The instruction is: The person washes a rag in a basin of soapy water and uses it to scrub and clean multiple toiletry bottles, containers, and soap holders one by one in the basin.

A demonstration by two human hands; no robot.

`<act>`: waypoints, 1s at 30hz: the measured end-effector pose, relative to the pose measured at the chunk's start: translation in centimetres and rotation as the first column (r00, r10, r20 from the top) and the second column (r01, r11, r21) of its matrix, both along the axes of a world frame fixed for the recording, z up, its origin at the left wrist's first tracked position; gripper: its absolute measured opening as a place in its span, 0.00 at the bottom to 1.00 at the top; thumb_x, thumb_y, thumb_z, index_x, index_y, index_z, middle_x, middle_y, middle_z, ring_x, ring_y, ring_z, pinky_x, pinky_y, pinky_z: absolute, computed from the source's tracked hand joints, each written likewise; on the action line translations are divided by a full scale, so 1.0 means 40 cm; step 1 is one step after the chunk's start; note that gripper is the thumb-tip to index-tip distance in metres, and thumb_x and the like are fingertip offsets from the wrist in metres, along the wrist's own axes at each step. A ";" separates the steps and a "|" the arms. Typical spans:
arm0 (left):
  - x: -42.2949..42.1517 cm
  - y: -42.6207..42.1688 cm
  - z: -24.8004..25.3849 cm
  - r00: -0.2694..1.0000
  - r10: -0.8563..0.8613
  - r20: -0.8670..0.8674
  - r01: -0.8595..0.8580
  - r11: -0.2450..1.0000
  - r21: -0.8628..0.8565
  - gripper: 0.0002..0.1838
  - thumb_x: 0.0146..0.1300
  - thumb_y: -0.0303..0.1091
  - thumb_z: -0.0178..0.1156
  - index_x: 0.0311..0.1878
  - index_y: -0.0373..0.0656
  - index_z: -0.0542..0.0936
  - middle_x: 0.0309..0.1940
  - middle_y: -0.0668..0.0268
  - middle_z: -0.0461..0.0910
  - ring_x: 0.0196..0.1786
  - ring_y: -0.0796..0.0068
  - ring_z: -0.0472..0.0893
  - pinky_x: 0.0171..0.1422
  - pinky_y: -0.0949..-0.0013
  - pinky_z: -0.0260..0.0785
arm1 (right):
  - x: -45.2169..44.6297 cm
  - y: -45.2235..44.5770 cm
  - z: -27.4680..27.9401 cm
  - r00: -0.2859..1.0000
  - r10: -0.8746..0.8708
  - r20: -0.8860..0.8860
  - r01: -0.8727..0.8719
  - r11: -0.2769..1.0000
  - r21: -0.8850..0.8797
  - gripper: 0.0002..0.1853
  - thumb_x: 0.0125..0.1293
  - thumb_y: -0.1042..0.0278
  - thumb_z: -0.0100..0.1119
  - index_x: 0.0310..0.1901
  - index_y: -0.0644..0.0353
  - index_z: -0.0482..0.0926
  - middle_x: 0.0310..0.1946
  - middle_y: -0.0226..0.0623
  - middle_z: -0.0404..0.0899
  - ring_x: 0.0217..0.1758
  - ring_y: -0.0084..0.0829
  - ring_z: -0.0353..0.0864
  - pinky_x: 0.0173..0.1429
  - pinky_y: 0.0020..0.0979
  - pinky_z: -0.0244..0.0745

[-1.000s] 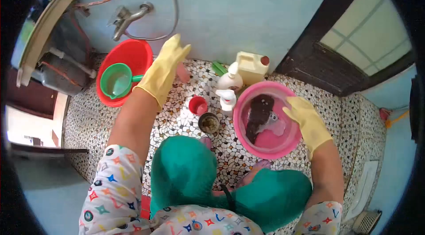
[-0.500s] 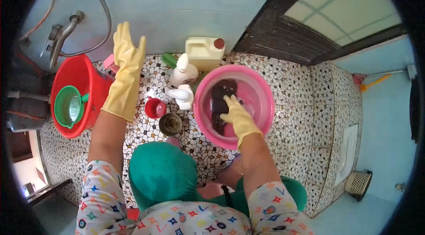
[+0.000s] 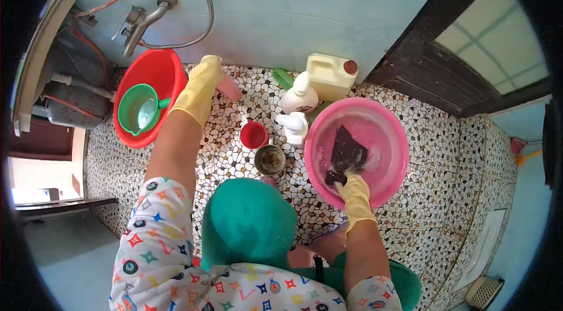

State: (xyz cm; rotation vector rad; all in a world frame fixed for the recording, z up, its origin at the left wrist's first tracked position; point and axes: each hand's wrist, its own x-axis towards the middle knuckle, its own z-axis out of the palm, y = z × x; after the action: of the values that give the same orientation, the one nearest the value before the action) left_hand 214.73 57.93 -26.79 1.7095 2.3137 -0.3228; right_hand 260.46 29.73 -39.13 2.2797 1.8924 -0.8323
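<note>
My right hand (image 3: 355,195), in a yellow rubber glove, is closed on the near end of a dark wet cloth (image 3: 348,148). The cloth lies in a pink basin (image 3: 400,153) that holds some water. Over on the left, my left hand (image 3: 202,85), gloved the same way, is beside the right rim of a red basin (image 3: 157,56). Its fingers bend down out of sight, so I cannot tell whether they grip anything. A green dipper (image 3: 139,110) sits in the red basin. Just right of that hand is a pink object (image 3: 229,87).
Between the basins stand a red cup (image 3: 253,135), a metal mug (image 3: 270,160), two white bottles (image 3: 299,99) and a cream jug (image 3: 331,76). A wall tap (image 3: 146,25) with a hose is at upper left. A dark-framed door (image 3: 451,70) is at right.
My left hand has come down from its raised, spread pose to the red basin's side. My right hand has closed on the cloth and drawn it nearer. The view has shifted left.
</note>
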 end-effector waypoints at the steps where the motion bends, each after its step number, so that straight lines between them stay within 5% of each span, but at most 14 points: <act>1: -0.019 -0.017 -0.015 0.997 -0.035 0.063 0.031 0.997 0.069 0.23 0.50 0.36 0.76 0.50 0.40 0.84 0.50 0.51 0.86 0.57 0.47 0.86 0.60 0.53 0.78 | -0.001 0.005 0.022 0.997 -0.066 -0.034 0.064 0.996 -0.070 0.30 0.59 0.49 0.72 0.61 0.56 0.82 0.60 0.49 0.83 0.63 0.50 0.81 0.71 0.45 0.73; 5: -0.052 -0.057 0.041 0.955 -0.164 0.247 0.104 0.965 0.241 0.17 0.53 0.35 0.73 0.47 0.42 0.85 0.40 0.53 0.88 0.48 0.51 0.89 0.52 0.54 0.80 | -0.003 -0.005 0.010 0.999 0.049 -0.015 -0.050 0.992 -0.115 0.31 0.61 0.46 0.69 0.61 0.57 0.82 0.60 0.48 0.83 0.64 0.50 0.82 0.70 0.46 0.74; 8: -0.003 -0.114 0.231 0.913 -0.172 0.371 0.044 0.943 0.330 0.21 0.55 0.37 0.73 0.53 0.41 0.86 0.43 0.57 0.86 0.49 0.61 0.86 0.56 0.61 0.79 | -0.013 0.027 0.055 0.998 -0.059 0.038 0.067 0.957 -0.283 0.32 0.62 0.46 0.69 0.63 0.57 0.81 0.61 0.48 0.83 0.67 0.47 0.80 0.73 0.44 0.72; 9: -0.056 -0.090 0.227 0.834 -0.229 0.502 0.037 0.931 0.363 0.21 0.56 0.37 0.73 0.54 0.42 0.86 0.45 0.58 0.86 0.50 0.63 0.85 0.56 0.61 0.79 | -0.001 0.002 0.008 0.995 -0.102 0.010 0.102 0.979 -0.175 0.30 0.63 0.46 0.68 0.62 0.57 0.83 0.60 0.48 0.83 0.67 0.46 0.80 0.73 0.44 0.72; 10: 0.011 -0.130 0.324 0.892 -0.302 0.337 0.126 0.881 0.455 0.19 0.63 0.29 0.69 0.57 0.39 0.82 0.41 0.60 0.85 0.39 0.71 0.86 0.43 0.65 0.81 | 0.009 -0.020 -0.003 0.996 -0.091 0.007 0.091 0.986 -0.139 0.29 0.63 0.46 0.68 0.60 0.57 0.84 0.59 0.49 0.84 0.66 0.47 0.81 0.72 0.45 0.73; 12: 0.079 -0.162 0.458 0.781 -0.360 0.510 0.106 0.882 0.460 0.18 0.64 0.27 0.67 0.58 0.42 0.83 0.38 0.65 0.83 0.37 0.73 0.85 0.41 0.68 0.81 | 0.003 -0.022 0.017 0.996 -0.090 0.020 0.092 0.976 -0.197 0.27 0.64 0.47 0.68 0.57 0.58 0.86 0.58 0.50 0.84 0.64 0.48 0.82 0.70 0.46 0.75; 13: 0.135 -0.184 0.527 0.845 -0.341 0.413 0.124 0.874 0.470 0.18 0.63 0.25 0.67 0.58 0.43 0.84 0.35 0.69 0.80 0.37 0.76 0.83 0.41 0.70 0.79 | 0.000 -0.011 0.036 0.995 -0.095 0.038 0.101 0.967 -0.235 0.27 0.64 0.47 0.68 0.57 0.58 0.86 0.57 0.50 0.85 0.63 0.48 0.82 0.68 0.46 0.76; 15: 0.201 -0.228 0.608 0.728 -0.464 0.504 0.183 0.841 0.509 0.18 0.61 0.27 0.70 0.55 0.43 0.86 0.41 0.71 0.82 0.40 0.81 0.78 0.43 0.75 0.73 | -0.007 0.001 0.074 0.992 -0.098 0.079 0.115 0.961 -0.252 0.26 0.64 0.48 0.69 0.57 0.58 0.86 0.56 0.50 0.85 0.62 0.49 0.83 0.66 0.46 0.77; 17: 0.286 -0.268 0.663 0.691 -0.578 0.435 0.286 0.771 0.569 0.19 0.61 0.23 0.67 0.56 0.44 0.86 0.36 0.74 0.77 0.41 0.82 0.78 0.44 0.75 0.73 | -0.010 -0.018 0.056 0.985 -0.161 0.056 0.165 0.983 -0.076 0.25 0.65 0.49 0.68 0.56 0.60 0.86 0.53 0.50 0.86 0.59 0.50 0.84 0.64 0.46 0.79; 18: 0.328 -0.279 0.677 0.651 -0.625 0.430 0.332 0.745 0.579 0.19 0.62 0.24 0.67 0.57 0.44 0.85 0.37 0.73 0.77 0.42 0.82 0.78 0.45 0.75 0.73 | -0.018 -0.011 0.081 0.986 -0.150 0.070 0.159 0.978 -0.139 0.27 0.65 0.50 0.69 0.60 0.59 0.83 0.56 0.49 0.85 0.61 0.49 0.83 0.66 0.45 0.78; 20: 0.406 -0.297 0.698 0.570 -0.708 0.417 0.408 0.684 0.605 0.21 0.62 0.25 0.67 0.60 0.43 0.84 0.39 0.72 0.79 0.42 0.81 0.78 0.46 0.74 0.73 | -0.019 -0.016 0.103 0.990 -0.124 0.067 0.133 0.977 -0.165 0.31 0.65 0.52 0.70 0.66 0.58 0.78 0.61 0.48 0.82 0.65 0.47 0.81 0.69 0.44 0.76; 25: 0.567 -0.248 0.570 0.567 -0.649 0.507 0.557 0.756 0.344 0.24 0.65 0.28 0.66 0.65 0.43 0.80 0.43 0.66 0.82 0.45 0.75 0.82 0.52 0.72 0.77 | -0.017 -0.031 0.097 0.999 0.011 0.040 -0.004 0.985 -0.171 0.39 0.65 0.55 0.69 0.75 0.54 0.67 0.70 0.45 0.75 0.73 0.42 0.74 0.75 0.44 0.72; 30: 0.719 -0.255 0.346 0.546 -0.532 0.648 0.660 0.749 0.059 0.21 0.58 0.23 0.70 0.57 0.42 0.85 0.42 0.63 0.86 0.44 0.72 0.84 0.49 0.71 0.80 | -0.016 -0.005 0.120 0.976 -0.211 0.061 0.219 0.949 -0.228 0.32 0.64 0.48 0.70 0.65 0.56 0.76 0.64 0.41 0.80 0.62 0.45 0.83 0.66 0.46 0.78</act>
State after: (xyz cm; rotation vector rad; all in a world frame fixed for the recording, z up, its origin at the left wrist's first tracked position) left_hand 243.51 47.73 -12.95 2.0524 1.1223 -0.0501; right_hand 259.84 29.52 -34.33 2.3613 1.4588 -0.9725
